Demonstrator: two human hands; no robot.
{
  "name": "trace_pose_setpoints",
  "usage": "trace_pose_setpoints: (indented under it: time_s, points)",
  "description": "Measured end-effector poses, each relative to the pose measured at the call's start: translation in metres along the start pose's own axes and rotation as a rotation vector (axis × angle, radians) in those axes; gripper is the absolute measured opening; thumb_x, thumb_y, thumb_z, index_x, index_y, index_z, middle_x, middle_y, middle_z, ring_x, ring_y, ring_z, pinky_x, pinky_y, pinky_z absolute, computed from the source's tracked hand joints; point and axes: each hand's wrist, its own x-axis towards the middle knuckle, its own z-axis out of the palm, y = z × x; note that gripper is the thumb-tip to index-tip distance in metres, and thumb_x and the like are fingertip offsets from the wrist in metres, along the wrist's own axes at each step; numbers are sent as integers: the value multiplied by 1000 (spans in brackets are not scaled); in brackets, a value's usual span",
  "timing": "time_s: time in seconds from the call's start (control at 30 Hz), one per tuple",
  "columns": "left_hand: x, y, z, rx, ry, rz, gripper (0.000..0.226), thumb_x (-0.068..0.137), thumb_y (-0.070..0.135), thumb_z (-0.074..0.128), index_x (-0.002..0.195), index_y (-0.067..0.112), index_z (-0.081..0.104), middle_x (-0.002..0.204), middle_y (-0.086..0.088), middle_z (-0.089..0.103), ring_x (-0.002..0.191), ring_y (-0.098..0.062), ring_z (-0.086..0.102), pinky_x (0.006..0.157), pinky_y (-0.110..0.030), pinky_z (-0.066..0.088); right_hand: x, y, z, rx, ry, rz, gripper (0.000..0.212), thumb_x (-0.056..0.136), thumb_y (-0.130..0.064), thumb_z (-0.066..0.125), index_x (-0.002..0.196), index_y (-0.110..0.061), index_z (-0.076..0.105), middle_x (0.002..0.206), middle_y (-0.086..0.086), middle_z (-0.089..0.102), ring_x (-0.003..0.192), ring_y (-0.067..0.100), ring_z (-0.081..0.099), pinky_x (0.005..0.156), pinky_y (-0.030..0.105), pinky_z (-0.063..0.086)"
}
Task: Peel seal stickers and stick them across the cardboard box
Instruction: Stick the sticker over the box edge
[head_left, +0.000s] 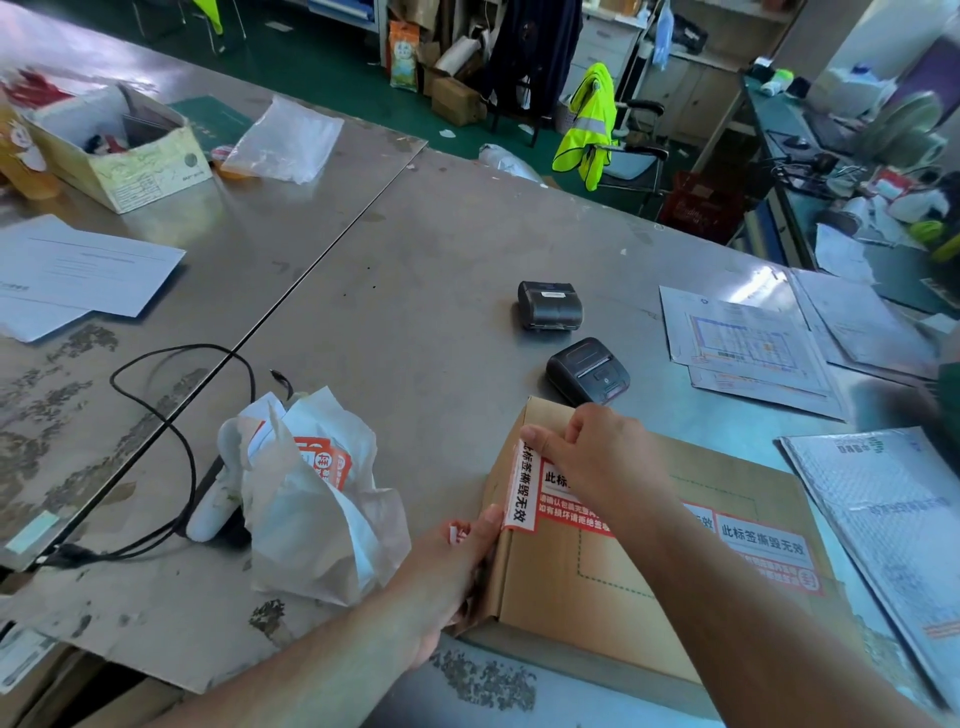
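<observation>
Right hand (597, 457) sits on the far left corner of the cardboard box (623, 587). Its fingers are curled, and the thumb and forefinger pinch the far end of a seal sticker (522, 488). That red and white sticker runs across the box top, and its white end strip lies along the box's left edge. Left hand (457, 566) lies flat against the box's left side with fingers fairly straight, the thumb tip touching the near end of the strip. 1 more sticker (763, 545) of the same kind lies flat further right on the box top. The box rests at the near edge of the bench (415, 291), right of its middle.

Just left of the box, a heap of crumpled white paper (311, 519) holds orange printed pieces and covers part of a white device (213, 504). A black cable (187, 447) loops to the left of the heap. 2 small black printers stand beyond the box: the far printer (550, 306) apart from it, the nearer printer (589, 371) just beside its far corner. Printed sheets (748, 343) lie toward the far right edge, and a silvery bubble mailer (893, 519) lies just right of the box. Toward the far left corner sit an open carton (119, 150) and a clear plastic bag (285, 140). White papers (78, 270) lie at the left edge.
</observation>
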Motion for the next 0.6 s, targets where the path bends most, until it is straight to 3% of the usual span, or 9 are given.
trace_pose_setpoints:
  time_s: [0.07, 0.2, 0.37, 0.5, 0.6]
  points:
    - [2, -2, -2, -1, -7, -4, 46, 84, 63, 58, 89, 17, 59, 52, 12, 58, 43, -3, 48, 42, -18, 32, -5, 4, -5, 9, -37, -46, 49, 79, -69, 64, 77, -22, 52, 68, -8, 63, 60, 5, 57, 50, 25, 39]
    - [3, -4, -3, -2, -29, -8, 40, 89, 58, 55, 85, 18, 57, 48, 14, 57, 37, 0, 47, 36, -15, 31, -19, 13, -5, 25, -145, -148, 51, 64, -62, 81, 83, -23, 53, 82, -8, 62, 70, 8, 55, 59, 28, 44]
    - [0, -2, -4, -15, -48, -30, 48, 87, 62, 55, 98, 16, 62, 57, 8, 57, 45, -6, 46, 45, -20, 30, -30, 17, -4, -29, -210, -241, 68, 53, -68, 82, 96, -27, 48, 97, -8, 53, 84, 12, 55, 73, 30, 50]
    - [-4, 0, -3, -18, -75, -26, 49, 86, 62, 55, 93, 15, 64, 58, 6, 58, 47, -7, 46, 49, -22, 32, -32, 17, -5, -33, -217, -246, 70, 53, -70, 82, 98, -29, 47, 99, -8, 52, 86, 12, 56, 72, 28, 51]
    - [-8, 3, -1, -40, -63, -8, 40, 83, 60, 58, 82, 20, 61, 52, 7, 60, 46, -7, 51, 50, -22, 36, -34, 20, -3, 8, -170, -244, 61, 57, -66, 83, 92, -28, 51, 95, -9, 53, 82, 12, 54, 67, 26, 47]
